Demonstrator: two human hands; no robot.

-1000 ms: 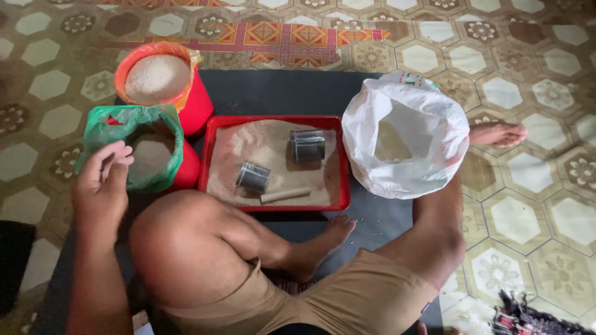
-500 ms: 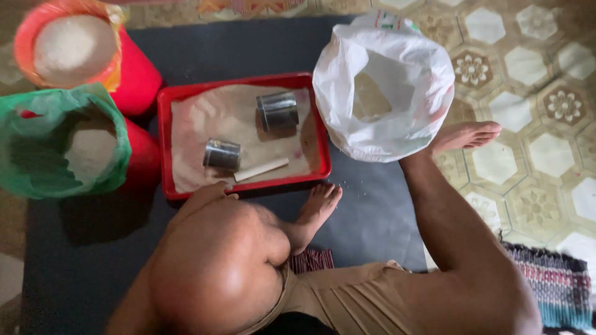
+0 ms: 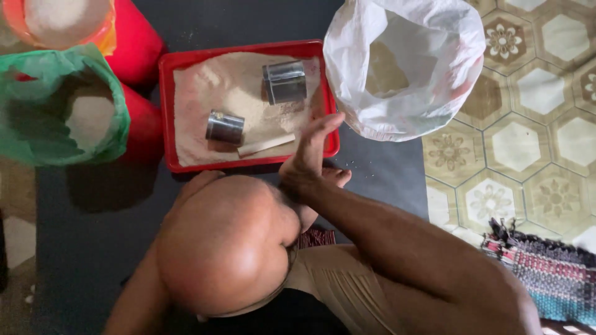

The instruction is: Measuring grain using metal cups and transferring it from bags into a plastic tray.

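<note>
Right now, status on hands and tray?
Right hand open, at red tray's near edge. Left hand out of view. Two metal cups in powder. Raised knee blocks view.

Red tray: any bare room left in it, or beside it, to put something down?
In the red tray, powder lies open along the left side and top left, clear of the small metal cup, large metal cup and wooden stick. The right end is crowded by the right hand and white bag. Dark mat under the green bag lies bare.
</note>
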